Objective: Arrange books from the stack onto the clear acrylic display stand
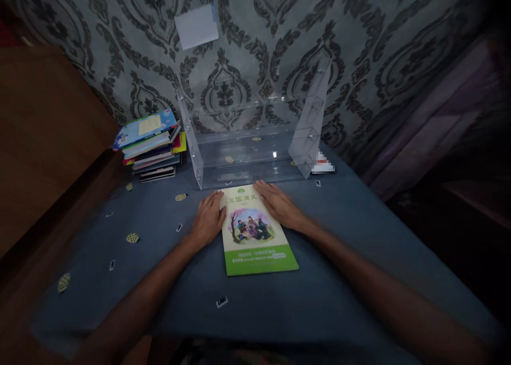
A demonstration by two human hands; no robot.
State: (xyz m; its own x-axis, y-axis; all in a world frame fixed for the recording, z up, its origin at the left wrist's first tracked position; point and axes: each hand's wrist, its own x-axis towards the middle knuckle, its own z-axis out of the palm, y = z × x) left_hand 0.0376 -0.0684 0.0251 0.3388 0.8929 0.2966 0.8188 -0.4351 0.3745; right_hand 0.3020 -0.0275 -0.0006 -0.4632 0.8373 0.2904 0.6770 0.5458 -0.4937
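A paperback book (249, 258) with a cream and green cover lies flat on the cloth, front side up. Its cover has a green Chinese title and a picture of figures seated under a tree. My left hand (208, 218) rests along the book's left edge, thumb and fingers apart and touching that side. Across from it, my right hand (281, 206) lies flat at the upper right edge, fingers stretched forward over the corner. Just behind the book stands a clear acrylic tiered rack (243, 136), with no books on its steps.
Left of the rack is an uneven stack of books (151, 147). A white object (322, 164), partly blurred out, sits behind the rack's right side. The table has a blue cloth (159, 280) with pineapple prints. Patterned wallpaper (255, 51) rises behind; a wooden panel (48, 141) stands left.
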